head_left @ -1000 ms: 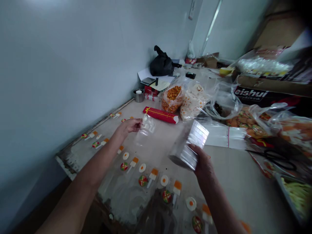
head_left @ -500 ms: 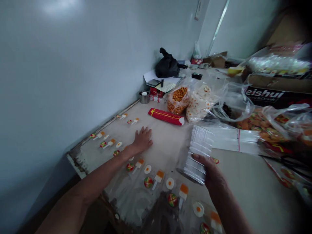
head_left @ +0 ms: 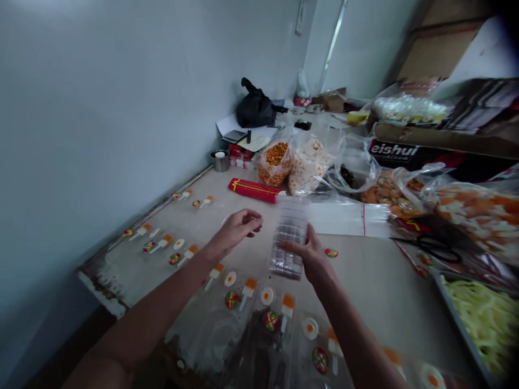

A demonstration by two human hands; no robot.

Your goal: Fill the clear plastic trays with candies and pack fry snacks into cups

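My right hand (head_left: 306,251) is wrapped round a stack of clear plastic trays (head_left: 288,229) with ridged edges, held tilted above the table. Just left of that stack, my left hand (head_left: 242,229) hovers with loosely bent fingers and nothing visible in them. Rows of small pieces lie on clear trays along the table's left and front: fried-egg shapes (head_left: 266,296), orange-and-white popsicle shapes (head_left: 248,292) and round red-green pieces (head_left: 271,321). A single red-green piece (head_left: 331,253) lies right of my right hand.
Behind stand plastic bags of orange pieces (head_left: 275,162) and egg pieces (head_left: 310,167), beside a red fries-carton-like strip (head_left: 255,190). At right are black scissors (head_left: 438,248), a tray of pale yellow rings (head_left: 482,313) and a black box (head_left: 421,154). A wall (head_left: 121,108) borders the left.
My left hand has lifted off the table surface, its spread fingers now bent, and come close to the stack. The stack shows more upright in my right hand. The view has turned right.
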